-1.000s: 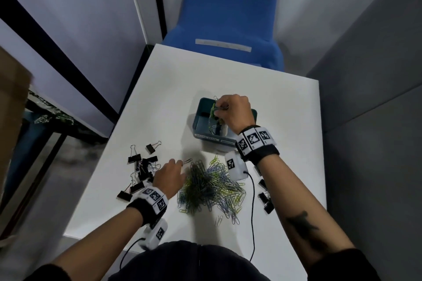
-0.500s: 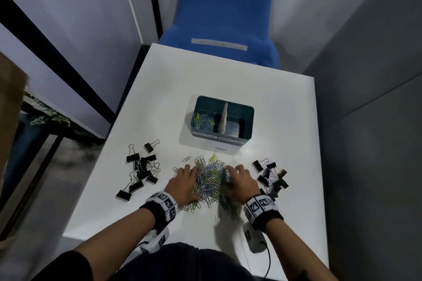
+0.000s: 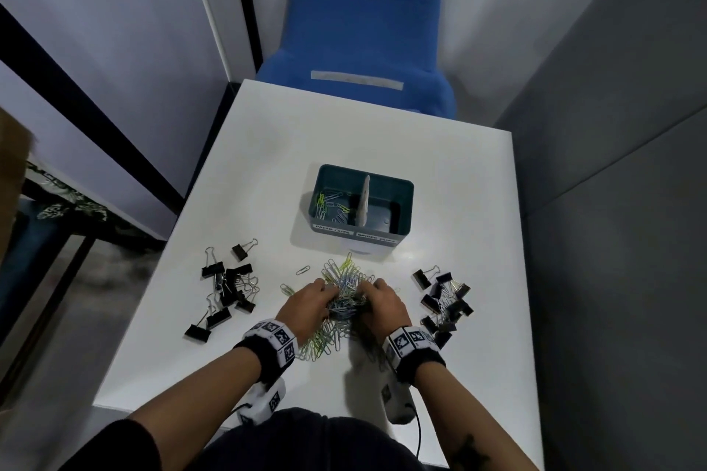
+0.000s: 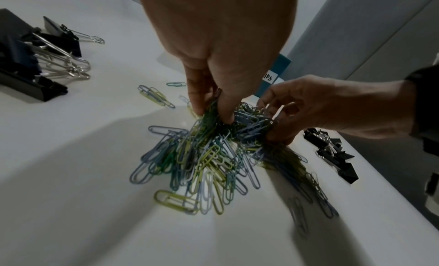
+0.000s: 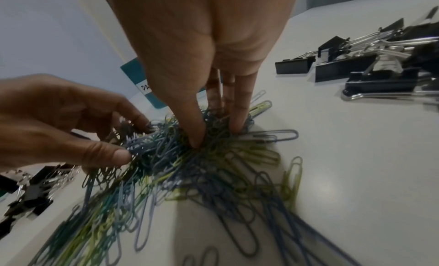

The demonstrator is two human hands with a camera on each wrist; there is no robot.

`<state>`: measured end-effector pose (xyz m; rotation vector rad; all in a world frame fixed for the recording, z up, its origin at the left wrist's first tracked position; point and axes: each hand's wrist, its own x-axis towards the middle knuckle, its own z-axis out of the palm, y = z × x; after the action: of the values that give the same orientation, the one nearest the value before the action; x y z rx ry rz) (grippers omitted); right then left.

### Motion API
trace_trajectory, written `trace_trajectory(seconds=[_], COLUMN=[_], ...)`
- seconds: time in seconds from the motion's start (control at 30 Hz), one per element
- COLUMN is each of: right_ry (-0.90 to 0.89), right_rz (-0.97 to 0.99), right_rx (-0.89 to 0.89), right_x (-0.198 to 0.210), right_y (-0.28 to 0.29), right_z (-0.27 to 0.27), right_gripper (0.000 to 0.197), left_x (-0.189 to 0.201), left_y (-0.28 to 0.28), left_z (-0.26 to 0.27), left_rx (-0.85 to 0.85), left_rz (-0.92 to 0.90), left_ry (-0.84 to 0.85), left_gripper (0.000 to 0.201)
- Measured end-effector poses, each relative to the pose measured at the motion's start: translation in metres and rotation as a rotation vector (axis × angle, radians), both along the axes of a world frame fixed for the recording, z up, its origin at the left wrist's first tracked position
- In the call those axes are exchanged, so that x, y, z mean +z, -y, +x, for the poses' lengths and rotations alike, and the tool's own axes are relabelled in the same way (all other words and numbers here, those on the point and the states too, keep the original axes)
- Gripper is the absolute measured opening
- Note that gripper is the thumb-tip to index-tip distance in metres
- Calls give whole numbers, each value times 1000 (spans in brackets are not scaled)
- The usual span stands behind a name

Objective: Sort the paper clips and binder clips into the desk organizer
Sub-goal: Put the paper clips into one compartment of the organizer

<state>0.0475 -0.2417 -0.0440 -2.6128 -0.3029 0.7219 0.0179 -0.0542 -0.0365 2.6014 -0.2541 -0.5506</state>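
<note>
Hands [image 3: 311, 302] [image 3: 382, 304] pinching paper clips [image 3: 346, 281], long axes jumbled

organizer labels [image 3: 354, 234] blurred | nearest paper clips [image 5: 237, 242] smeared

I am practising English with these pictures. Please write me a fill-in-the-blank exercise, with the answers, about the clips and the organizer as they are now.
1. Both hands dig into the pile of ____ clips.
2. The organizer's ____ compartment already holds paper clips.
3. The binder clips lie in ____ groups, one left, one right.
4. Behind the table stands a ____ chair.

Answers: paper; left; two; blue
</note>
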Motion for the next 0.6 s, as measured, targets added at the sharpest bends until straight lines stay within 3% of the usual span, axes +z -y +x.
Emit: trace_trajectory(seconds=[0.23,0.6], right_ry=[-41,32], right_rz=[53,186], right_rx=[-120,-168], right_x=[10,37], right_y=[18,34], right_z=[10,9], right_gripper=[7,15], left_x=[11,76], left_y=[-3,-6], left_z=[4,37], left_rx=[129,112], left_rz=[-135,-356], left_ry=[40,184], left_gripper=[14,15])
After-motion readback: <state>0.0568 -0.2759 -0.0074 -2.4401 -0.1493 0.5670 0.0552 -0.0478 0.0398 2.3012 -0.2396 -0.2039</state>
